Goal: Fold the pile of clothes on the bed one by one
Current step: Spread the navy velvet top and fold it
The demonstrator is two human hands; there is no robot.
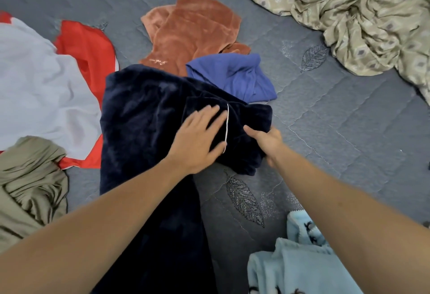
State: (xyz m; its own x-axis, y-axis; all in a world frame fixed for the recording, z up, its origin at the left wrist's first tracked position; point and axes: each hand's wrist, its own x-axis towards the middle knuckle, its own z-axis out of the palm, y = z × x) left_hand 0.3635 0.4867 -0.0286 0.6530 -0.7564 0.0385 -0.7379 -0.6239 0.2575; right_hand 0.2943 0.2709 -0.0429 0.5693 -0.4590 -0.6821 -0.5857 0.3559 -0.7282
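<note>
The bed [337,131] carried everything, its grey quilt showing between scattered clothes. The navy garment [144,131] lay in the middle, its long axis running from near me to far, with one part folded out to the right. A white and red piece [39,89] lay left, a rust one [193,31] and a blue one [235,77] far, a beige heap [360,21] far right. My left hand [197,140] lay flat on the navy fold, fingers straight, pressing it down beside the white piping [226,128]. My right hand [267,141] had its grip closed on that fold's right edge, so it was the nearer hand to draw the flap leftward across the long body, I judged.
</note>
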